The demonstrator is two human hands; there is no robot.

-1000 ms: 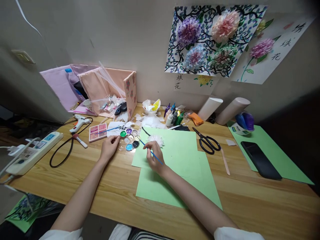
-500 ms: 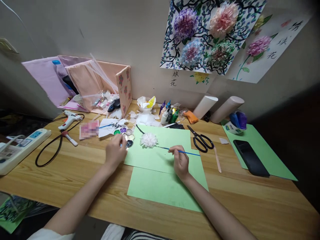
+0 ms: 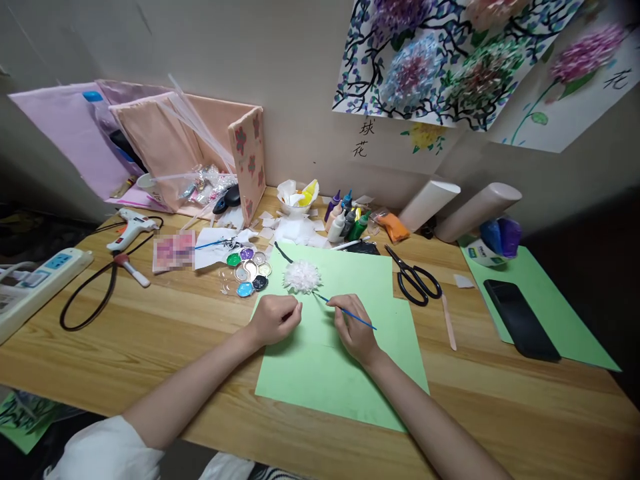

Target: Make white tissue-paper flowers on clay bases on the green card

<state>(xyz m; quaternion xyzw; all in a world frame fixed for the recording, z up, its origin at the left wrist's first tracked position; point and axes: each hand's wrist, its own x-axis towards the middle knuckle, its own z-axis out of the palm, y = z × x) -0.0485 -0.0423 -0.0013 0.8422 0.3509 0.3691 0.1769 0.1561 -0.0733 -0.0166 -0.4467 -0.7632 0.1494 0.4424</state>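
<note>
My right hand [image 3: 356,327] pinches a thin blue paintbrush [image 3: 353,313]. The brush tip meets or nearly meets the lower right edge of a fluffy white paper flower [image 3: 302,277]. This flower lies on a light green sheet of paper [image 3: 345,380], with a short dark painted stroke [image 3: 283,252] running from its upper left. My left hand [image 3: 277,320] is closed in a fist at the sheet's left side, below the flower, and nothing shows in it. Left of the flower stands a paint palette [image 3: 251,269] with round wells of green, purple, blue, black and pale paint.
Black scissors [image 3: 413,277] and a wooden stick [image 3: 449,323] lie right of the sheet. Farther right is a phone [image 3: 520,319]. Small paint bottles [image 3: 345,220] and a bowl [image 3: 297,195] stand behind. A glue gun [image 3: 131,230] and a power strip [image 3: 43,283] sit at left.
My left hand has moved right and nearer me, from the palette onto the green sheet. The brush in my right hand has tilted more steeply, its tip closer to the flower. The view has shifted slightly.
</note>
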